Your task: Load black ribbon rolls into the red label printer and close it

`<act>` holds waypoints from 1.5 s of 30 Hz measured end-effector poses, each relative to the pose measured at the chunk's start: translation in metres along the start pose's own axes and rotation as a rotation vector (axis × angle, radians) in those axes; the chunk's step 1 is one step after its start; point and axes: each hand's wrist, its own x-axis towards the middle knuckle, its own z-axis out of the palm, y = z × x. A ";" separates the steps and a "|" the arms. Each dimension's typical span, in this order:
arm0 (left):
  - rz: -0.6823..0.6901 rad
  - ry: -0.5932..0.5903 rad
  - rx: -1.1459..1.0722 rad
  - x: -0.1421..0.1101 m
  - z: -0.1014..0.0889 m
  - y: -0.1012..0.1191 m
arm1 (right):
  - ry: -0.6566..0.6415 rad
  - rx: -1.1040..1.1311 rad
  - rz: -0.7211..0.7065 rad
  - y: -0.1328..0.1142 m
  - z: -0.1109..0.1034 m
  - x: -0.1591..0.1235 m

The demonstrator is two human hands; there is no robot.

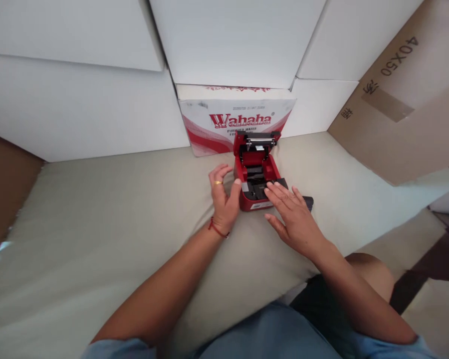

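A small red device (255, 164) with its lid swung up sits on a beige cloth surface (115, 214); black parts show inside it. My left hand (223, 197) is at the device's left side, thumb against its red body, fingers curled loosely and apart; it wears a ring and a red thread at the wrist. My right hand (292, 214) lies flat with fingers stretched over the device's front right corner, fingertips on the black inner part. A dark object (309, 201) peeks out past the right fingers.
A white and red Wahaha carton (224, 117) stands right behind the device. White boxes (78, 99) stack along the back. A brown cardboard box (404, 114) marked 40X50 leans at the right. My knee (370, 271) shows at lower right.
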 end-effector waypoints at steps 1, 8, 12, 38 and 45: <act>0.136 -0.018 0.093 -0.002 -0.002 0.008 | -0.006 -0.009 -0.002 -0.001 0.000 0.001; 0.663 -0.227 0.338 -0.015 0.000 0.038 | 0.046 0.132 -0.056 0.013 -0.023 0.010; 0.676 -0.259 0.427 -0.017 -0.003 0.034 | 0.310 0.208 -0.019 0.035 -0.047 0.060; 0.373 -0.241 0.206 -0.009 -0.010 0.024 | 0.083 0.069 0.081 0.019 -0.006 0.053; 0.128 -0.249 0.110 0.007 -0.018 0.023 | 0.109 0.063 0.090 0.019 -0.007 0.052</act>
